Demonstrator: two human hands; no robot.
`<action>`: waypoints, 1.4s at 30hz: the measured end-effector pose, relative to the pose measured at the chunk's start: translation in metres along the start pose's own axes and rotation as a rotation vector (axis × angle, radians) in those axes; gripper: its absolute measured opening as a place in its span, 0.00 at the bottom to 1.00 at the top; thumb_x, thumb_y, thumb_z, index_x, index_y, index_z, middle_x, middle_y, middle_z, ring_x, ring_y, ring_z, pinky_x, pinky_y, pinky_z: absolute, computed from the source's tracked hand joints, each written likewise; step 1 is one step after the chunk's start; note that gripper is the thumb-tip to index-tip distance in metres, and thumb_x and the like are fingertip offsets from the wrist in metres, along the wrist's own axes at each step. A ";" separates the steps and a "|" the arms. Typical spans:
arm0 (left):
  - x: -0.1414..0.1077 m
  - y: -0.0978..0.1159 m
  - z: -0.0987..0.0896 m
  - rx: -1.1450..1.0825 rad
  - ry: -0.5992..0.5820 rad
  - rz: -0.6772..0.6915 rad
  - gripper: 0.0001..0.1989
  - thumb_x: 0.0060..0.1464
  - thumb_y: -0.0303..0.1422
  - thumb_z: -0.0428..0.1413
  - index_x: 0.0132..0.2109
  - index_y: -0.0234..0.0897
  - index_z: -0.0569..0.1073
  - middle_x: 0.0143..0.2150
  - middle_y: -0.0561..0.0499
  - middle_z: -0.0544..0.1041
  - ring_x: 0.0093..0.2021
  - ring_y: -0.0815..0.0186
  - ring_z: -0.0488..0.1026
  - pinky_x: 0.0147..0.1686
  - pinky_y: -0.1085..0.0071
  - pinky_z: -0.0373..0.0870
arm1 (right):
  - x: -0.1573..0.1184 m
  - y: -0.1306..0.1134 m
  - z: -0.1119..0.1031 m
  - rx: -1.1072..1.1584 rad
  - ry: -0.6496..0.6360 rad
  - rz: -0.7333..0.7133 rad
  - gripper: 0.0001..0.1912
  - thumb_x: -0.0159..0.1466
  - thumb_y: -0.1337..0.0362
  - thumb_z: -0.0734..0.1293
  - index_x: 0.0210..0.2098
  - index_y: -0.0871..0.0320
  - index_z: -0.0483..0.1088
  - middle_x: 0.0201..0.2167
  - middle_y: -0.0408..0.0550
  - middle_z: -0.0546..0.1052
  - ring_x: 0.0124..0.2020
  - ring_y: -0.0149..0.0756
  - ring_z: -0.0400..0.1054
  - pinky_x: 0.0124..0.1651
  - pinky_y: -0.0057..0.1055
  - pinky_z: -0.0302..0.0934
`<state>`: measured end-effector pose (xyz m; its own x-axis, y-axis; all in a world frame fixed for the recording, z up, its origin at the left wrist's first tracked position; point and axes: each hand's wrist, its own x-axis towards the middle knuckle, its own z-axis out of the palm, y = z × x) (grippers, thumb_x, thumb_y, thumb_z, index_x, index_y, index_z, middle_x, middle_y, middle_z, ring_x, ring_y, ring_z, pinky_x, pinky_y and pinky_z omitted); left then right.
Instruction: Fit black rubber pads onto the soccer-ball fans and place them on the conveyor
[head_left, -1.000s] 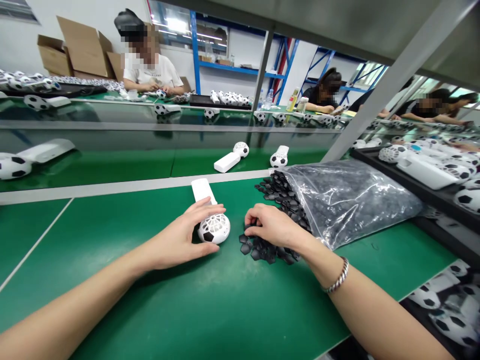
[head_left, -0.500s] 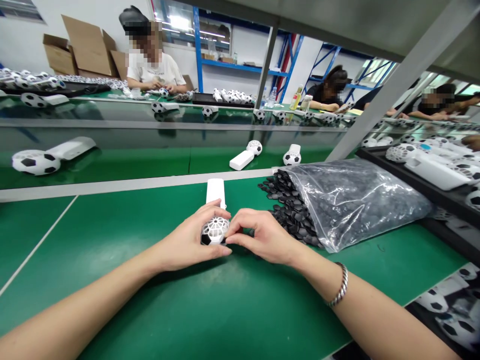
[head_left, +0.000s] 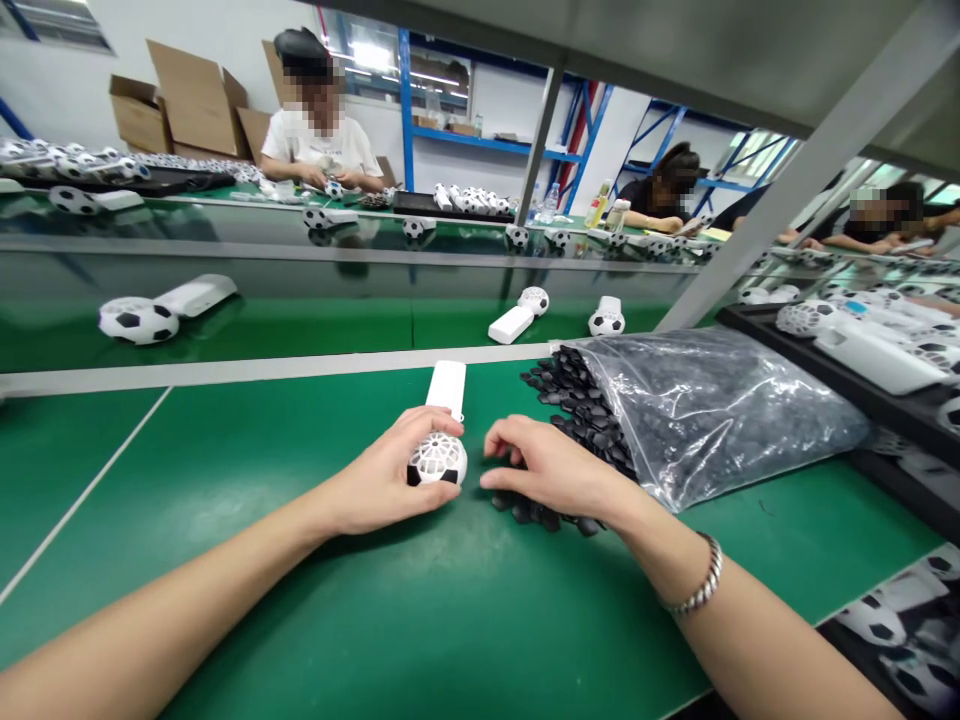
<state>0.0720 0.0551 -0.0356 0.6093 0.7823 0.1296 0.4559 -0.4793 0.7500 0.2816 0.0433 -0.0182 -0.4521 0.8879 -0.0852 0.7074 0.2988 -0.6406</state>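
Observation:
My left hand [head_left: 390, 470] is wrapped round a soccer-ball-shaped piece [head_left: 438, 458] with an openwork white top and black patches along its lower side. A white flat handle [head_left: 448, 386] extends from the ball away from me on the green table [head_left: 315, 620]. Just right of the ball, my right hand [head_left: 551, 465] hovers with thumb and fingers apart, nothing visible between them. Small black pieces [head_left: 592, 410] lie beside and partly beneath the right hand, spilling from a clear plastic bag [head_left: 727, 410].
Ball-and-handle pieces [head_left: 139, 321] lie on the green strip [head_left: 322, 325] beyond the pale ledge [head_left: 300, 368]. A black tray [head_left: 847, 375] of similar pieces stands at the right, near a slanted metal post [head_left: 787, 170]. Across from me, a person in a white shirt [head_left: 322, 145] handles a piece.
My right hand has moved off the ball to the right and its fingers have opened. My left hand still holds the ball. On the far strip, the pieces appear further right.

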 end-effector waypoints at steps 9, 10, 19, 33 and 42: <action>-0.001 -0.002 -0.013 -0.001 -0.009 -0.052 0.25 0.43 0.35 0.60 0.50 0.46 0.64 0.48 0.50 0.59 0.50 0.59 0.62 0.53 0.59 0.59 | 0.000 0.006 0.002 -0.116 -0.025 -0.001 0.04 0.55 0.70 0.66 0.27 0.57 0.66 0.25 0.40 0.69 0.26 0.27 0.63 0.29 0.23 0.55; -0.002 -0.003 -0.016 -0.002 -0.025 -0.039 0.25 0.43 0.32 0.58 0.51 0.46 0.64 0.49 0.50 0.60 0.51 0.59 0.61 0.54 0.59 0.59 | 0.000 0.005 0.002 -0.081 -0.006 -0.022 0.03 0.56 0.70 0.65 0.28 0.57 0.66 0.24 0.40 0.70 0.26 0.27 0.64 0.29 0.23 0.55; -0.002 -0.005 -0.023 -0.084 -0.192 0.019 0.28 0.42 0.24 0.54 0.52 0.44 0.62 0.54 0.52 0.61 0.54 0.62 0.61 0.54 0.67 0.59 | -0.001 -0.006 0.005 0.171 0.185 -0.347 0.06 0.60 0.69 0.64 0.34 0.56 0.72 0.33 0.43 0.76 0.36 0.31 0.69 0.41 0.27 0.61; -0.003 0.005 -0.010 -0.026 -0.050 -0.052 0.27 0.42 0.38 0.60 0.51 0.43 0.63 0.50 0.50 0.63 0.50 0.59 0.63 0.49 0.64 0.62 | 0.007 -0.001 0.013 0.017 0.190 -0.564 0.07 0.62 0.69 0.62 0.35 0.55 0.71 0.35 0.46 0.73 0.38 0.32 0.67 0.41 0.28 0.62; 0.000 0.008 0.005 0.002 0.123 -0.078 0.17 0.44 0.29 0.55 0.44 0.40 0.66 0.43 0.51 0.67 0.44 0.61 0.66 0.46 0.64 0.63 | 0.025 0.006 0.017 0.067 0.281 -0.415 0.09 0.55 0.61 0.69 0.30 0.57 0.65 0.29 0.43 0.68 0.31 0.31 0.62 0.35 0.28 0.59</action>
<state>0.0792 0.0491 -0.0328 0.4879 0.8600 0.1499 0.5002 -0.4161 0.7594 0.2657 0.0610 -0.0376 -0.5176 0.7618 0.3896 0.4585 0.6314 -0.6254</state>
